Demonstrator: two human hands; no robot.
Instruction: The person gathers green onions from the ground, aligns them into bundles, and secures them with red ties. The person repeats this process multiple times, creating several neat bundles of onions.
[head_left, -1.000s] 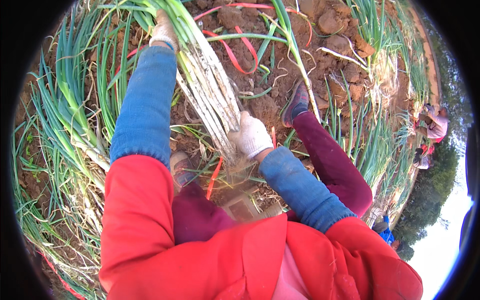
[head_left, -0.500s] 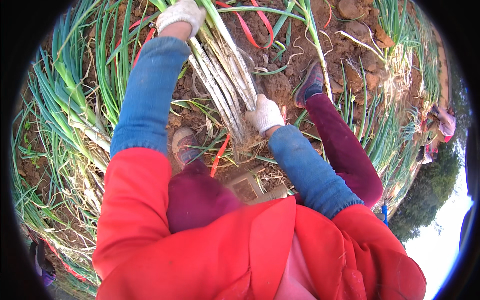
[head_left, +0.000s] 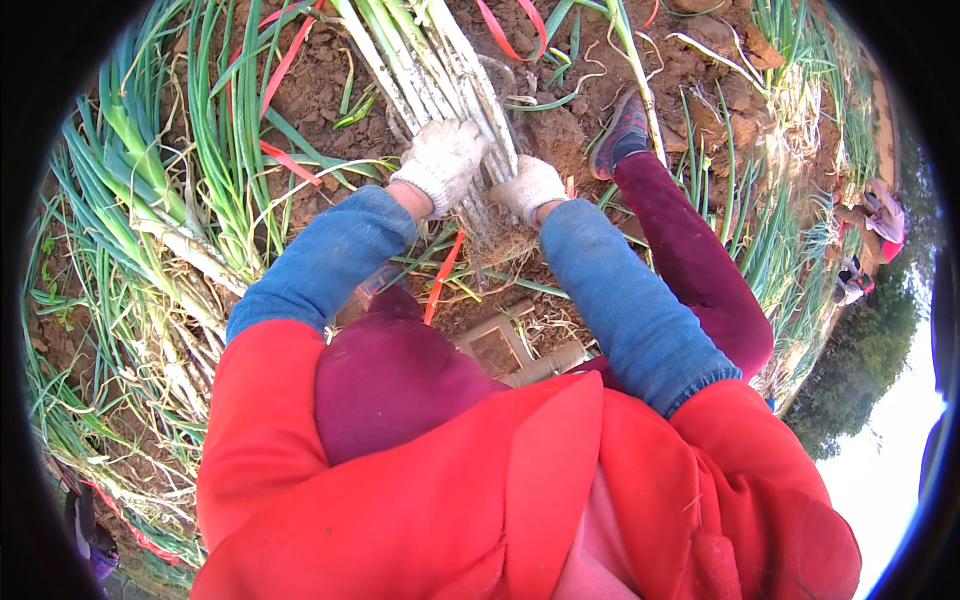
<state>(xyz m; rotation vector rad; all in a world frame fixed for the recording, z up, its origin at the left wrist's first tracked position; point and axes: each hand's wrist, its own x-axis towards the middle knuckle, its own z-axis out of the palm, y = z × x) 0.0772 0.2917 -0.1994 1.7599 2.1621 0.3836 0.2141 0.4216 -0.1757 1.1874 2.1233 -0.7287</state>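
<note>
A bunch of green onions [head_left: 425,62] stretches away from me, its white, soil-streaked stalks toward me and its tops cut off by the upper edge. My left hand [head_left: 443,163], in a white knit glove, closes on the left side of the stalks near the roots. On the right side, close to it, my gloved right hand [head_left: 530,190] grips the same bunch. The stringy roots [head_left: 495,243] hang just below both hands. Some fingers of each hand are hidden behind the stalks.
More green onions [head_left: 150,200] lie heaped on the left. Red ribbon [head_left: 290,62] strips are strewn over the brown soil [head_left: 315,95]. A small wooden stool frame [head_left: 500,345] stands between my legs. Standing onion rows [head_left: 790,260] run along the right, with another person [head_left: 882,220] farther off.
My left hand has slid from the upper stalks down toward the roots, beside my right hand. The right hand stays at the root end, and the bunch sits slightly higher in view.
</note>
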